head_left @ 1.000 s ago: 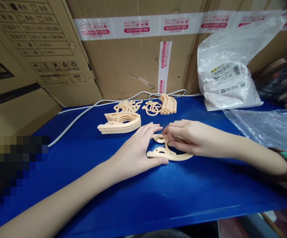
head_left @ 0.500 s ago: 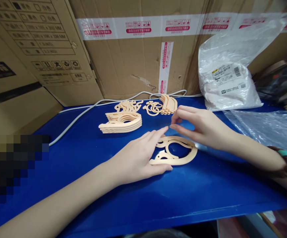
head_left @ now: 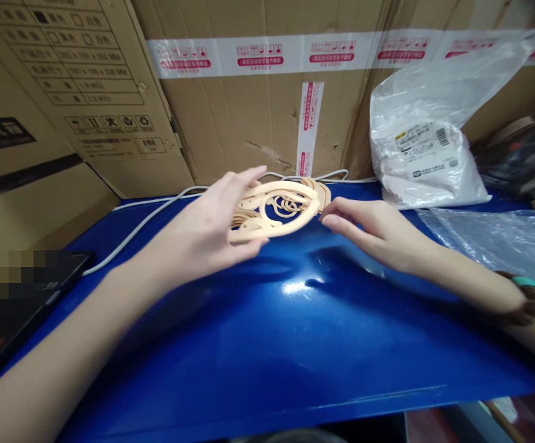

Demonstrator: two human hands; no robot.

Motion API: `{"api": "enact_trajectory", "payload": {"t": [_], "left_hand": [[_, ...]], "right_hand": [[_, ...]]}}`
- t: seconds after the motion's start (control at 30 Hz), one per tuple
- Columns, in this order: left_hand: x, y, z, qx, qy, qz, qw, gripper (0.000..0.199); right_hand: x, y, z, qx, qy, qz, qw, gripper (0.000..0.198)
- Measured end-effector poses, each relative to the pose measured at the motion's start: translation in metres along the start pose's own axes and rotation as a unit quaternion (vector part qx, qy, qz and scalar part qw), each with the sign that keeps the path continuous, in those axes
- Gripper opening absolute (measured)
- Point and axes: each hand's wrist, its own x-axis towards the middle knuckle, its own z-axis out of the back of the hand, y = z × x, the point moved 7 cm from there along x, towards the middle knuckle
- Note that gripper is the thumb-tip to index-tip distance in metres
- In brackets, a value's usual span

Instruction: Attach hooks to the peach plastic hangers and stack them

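My left hand point(head_left: 202, 227) grips one end of a beige plastic folding hanger point(head_left: 298, 223), fingers over the top and thumb below. The hanger is raised off the blue table, and its shadow falls beneath. My right hand point(head_left: 364, 231) is beside the hanger's right end, its fingers half curled with no held thing visible. Just behind those fingertips stands a stack of curved beige hanger arms point(head_left: 325, 193). Ring-shaped beige pieces point(head_left: 286, 208) show through the hanger's opening. My left hand and the hanger mostly hide a stack of similar pieces.
Cardboard boxes point(head_left: 230, 123) wall off the back and left of the blue table point(head_left: 267, 351). A white cable point(head_left: 133, 240) runs along the rear. On the right are a stuffed plastic bag point(head_left: 426, 160) and clear film point(head_left: 498, 240). A dark flat device point(head_left: 59, 289) lies left.
My left hand has lifted the hanger from the table and carried it back and left, over the stacked pieces. My right hand has barely moved.
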Motion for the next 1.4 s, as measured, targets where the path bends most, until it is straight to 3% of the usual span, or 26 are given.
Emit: {"api": "enact_trajectory", "payload": {"t": [0.13, 0.23, 0.4, 0.57, 0.73, 1.4], "left_hand": [[0.000, 0.037, 0.015, -0.012, 0.005, 0.066, 0.998, 0.064], [-0.004, 0.062, 0.016, -0.029, 0.031, 0.118, 0.992, 0.060], [-0.010, 0.081, 0.007, -0.121, 0.089, 0.143, 0.978, 0.055], [-0.013, 0.094, 0.004, -0.175, 0.107, 0.135, 0.969, 0.050], [-0.016, 0.117, -0.005, -0.192, 0.143, 0.174, 0.955, 0.063], [-0.016, 0.115, -0.005, -0.096, 0.167, 0.179, 0.965, 0.064]], "right_hand": [[-0.002, 0.006, -0.022, -0.058, 0.067, 0.086, 0.992, 0.036], [-0.004, 0.003, -0.036, -0.071, 0.104, 0.114, 0.985, 0.042], [-0.006, 0.002, -0.041, -0.074, 0.121, 0.116, 0.983, 0.044], [-0.006, 0.004, -0.040, -0.086, 0.122, 0.117, 0.982, 0.044], [-0.006, 0.004, -0.040, -0.093, 0.116, 0.123, 0.981, 0.044], [-0.007, 0.003, -0.042, -0.098, 0.113, 0.128, 0.980, 0.044]]}}
